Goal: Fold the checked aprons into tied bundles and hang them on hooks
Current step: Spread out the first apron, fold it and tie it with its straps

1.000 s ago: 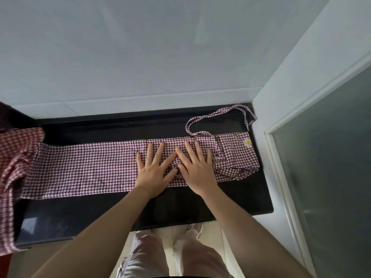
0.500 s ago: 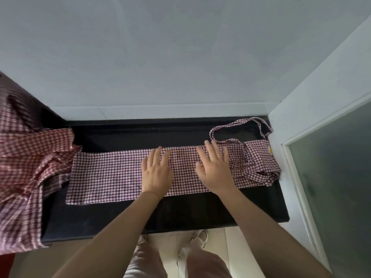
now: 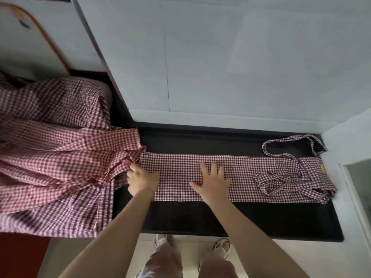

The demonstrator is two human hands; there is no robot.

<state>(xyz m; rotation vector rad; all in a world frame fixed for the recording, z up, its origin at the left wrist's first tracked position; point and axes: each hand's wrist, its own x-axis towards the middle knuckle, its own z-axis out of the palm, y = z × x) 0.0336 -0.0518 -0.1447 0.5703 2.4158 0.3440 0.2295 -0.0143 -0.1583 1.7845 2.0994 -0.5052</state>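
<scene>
- Folded apron (image 3: 230, 173): long narrow checked strip lying flat on the black table (image 3: 220, 217), running left-right, nearer the back edge than the front.
- Its straps (image 3: 281, 181) sit bunched on the strip's right end, near the table's right edge; one strap loop (image 3: 291, 145) arcs onto bare table toward the back right corner.
- Left hand (image 3: 142, 180): at the strip's left end, fingers curled under, clenched on cloth there. Can't tell for sure if it pinches only the strip's end or also the pile edge touching it.
- Right hand (image 3: 214, 183): released, palm flat, fingers spread, pressing on the strip approx. mid-length, thumb pointing left.
- Pile of aprons (image 3: 56, 161): loose, rumpled checked cloth heaped on the table's left end, draping over the front edge; its right edge touches the strip's left end by the left hand.
- Both forearms bare, reaching in from the front edge.
- White wall (image 3: 220, 67) behind the table's back edge; frosted glass panel (image 3: 359, 193) w/ white frame just past the right edge.
</scene>
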